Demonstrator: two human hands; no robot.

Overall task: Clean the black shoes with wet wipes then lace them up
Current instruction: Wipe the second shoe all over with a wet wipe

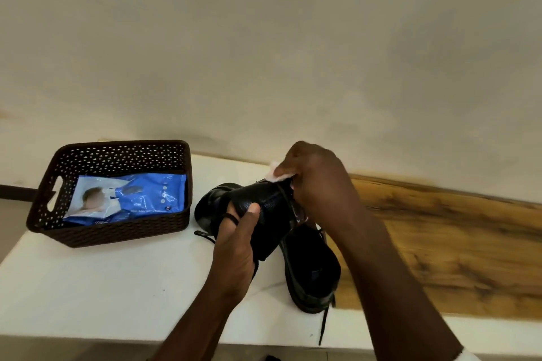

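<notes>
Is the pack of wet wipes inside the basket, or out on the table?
Inside. The blue wipes pack lies flat on the floor of the dark basket, with the basket's walls around it.

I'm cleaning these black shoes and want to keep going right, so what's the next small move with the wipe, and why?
Probably drag the wet wipe down along the held shoe toward its toe. The right hand pinches the wipe at the shoe's upper end, while the left hand grips it off the table, so the rest looks unwiped. The second shoe lies waiting.

A dark perforated basket [117, 231] sits on the white-and-wood table [88, 287].
</notes>
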